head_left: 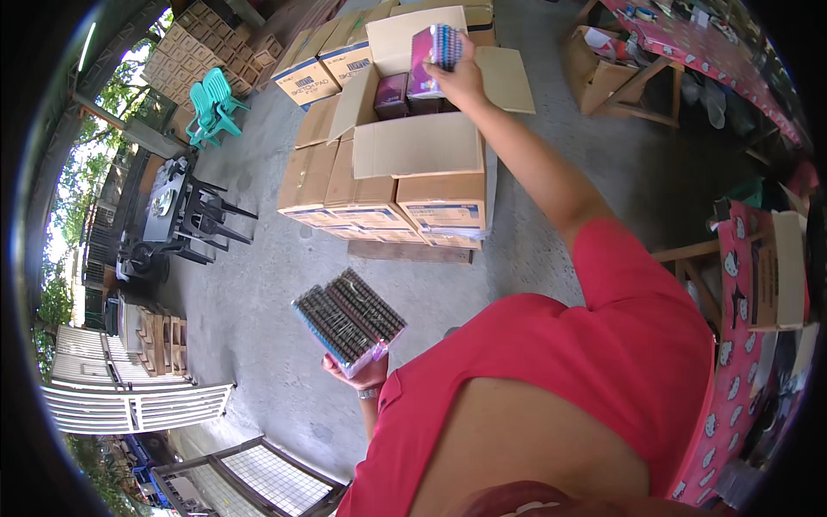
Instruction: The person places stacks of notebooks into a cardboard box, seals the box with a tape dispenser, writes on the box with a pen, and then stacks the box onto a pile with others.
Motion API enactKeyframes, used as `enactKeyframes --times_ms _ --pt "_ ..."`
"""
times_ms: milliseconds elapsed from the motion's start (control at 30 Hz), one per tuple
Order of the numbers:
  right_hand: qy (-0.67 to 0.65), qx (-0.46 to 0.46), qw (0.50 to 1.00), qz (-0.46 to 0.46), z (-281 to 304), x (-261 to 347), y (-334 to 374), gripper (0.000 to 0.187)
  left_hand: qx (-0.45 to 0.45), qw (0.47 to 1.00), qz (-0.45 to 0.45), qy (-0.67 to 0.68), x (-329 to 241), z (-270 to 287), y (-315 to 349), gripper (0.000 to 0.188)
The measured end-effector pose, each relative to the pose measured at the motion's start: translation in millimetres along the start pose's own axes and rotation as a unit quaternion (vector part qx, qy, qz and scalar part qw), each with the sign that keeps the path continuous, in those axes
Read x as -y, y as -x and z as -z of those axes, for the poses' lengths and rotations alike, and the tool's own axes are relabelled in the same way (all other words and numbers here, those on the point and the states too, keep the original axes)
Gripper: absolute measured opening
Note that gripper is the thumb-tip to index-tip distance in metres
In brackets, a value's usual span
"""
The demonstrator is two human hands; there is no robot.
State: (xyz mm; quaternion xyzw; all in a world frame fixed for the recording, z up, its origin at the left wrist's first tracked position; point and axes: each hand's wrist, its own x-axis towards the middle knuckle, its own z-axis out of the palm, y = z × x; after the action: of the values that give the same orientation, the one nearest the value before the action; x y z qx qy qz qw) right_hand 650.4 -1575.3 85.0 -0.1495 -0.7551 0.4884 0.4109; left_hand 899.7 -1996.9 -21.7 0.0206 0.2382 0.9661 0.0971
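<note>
My left hand (369,372) is closed around the lower edge of a stack of spiral notebooks (349,317), their dark coil bindings facing up and a purple cover edge showing at one side. A watch (369,394) is on that wrist. Stretched far forward, my right hand (463,79) grips a smaller bundle of spiral notebooks (428,65) with a purple cover and blue-white coils. This bundle is over an open cardboard box (418,146), its flaps folded outward. Inside the box lie purple-covered notebooks (392,93); my hand and the front flap hide part of the contents.
Closed cartons (307,177) are stacked under and behind the open box, on a wooden pallet (412,252). Green plastic chairs (215,103) and a dark table (165,202) stand at left. Pink-covered tables (689,39) are at right. A white metal gate (133,409) is at lower left.
</note>
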Motion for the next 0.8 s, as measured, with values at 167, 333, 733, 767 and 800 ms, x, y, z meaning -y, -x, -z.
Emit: enactKeyframes --times_ms 167,333,733,767,800 --pt "0.017 0.095 0.986 -0.135 -136 -75 -45 0.101 -0.003 0.999 -0.035 -0.004 -24 13 -74 0.068" --pt "0.392 0.544 0.742 -0.028 -170 -117 -61 0.044 0.026 0.998 0.054 -0.028 -38 19 -215 0.073" --pt "-0.164 0.057 0.972 -0.158 -107 21 -14 0.088 0.186 0.964 0.184 -0.044 14 -115 -464 0.058" --pt "-0.042 0.01 0.984 -0.172 -100 -6 -27 0.079 0.195 0.96 0.197 -0.032 17 -117 -472 0.06" --pt "0.004 -0.017 0.984 -0.179 -96 -31 -36 0.077 0.204 0.957 0.207 -0.02 18 -117 -482 0.061"
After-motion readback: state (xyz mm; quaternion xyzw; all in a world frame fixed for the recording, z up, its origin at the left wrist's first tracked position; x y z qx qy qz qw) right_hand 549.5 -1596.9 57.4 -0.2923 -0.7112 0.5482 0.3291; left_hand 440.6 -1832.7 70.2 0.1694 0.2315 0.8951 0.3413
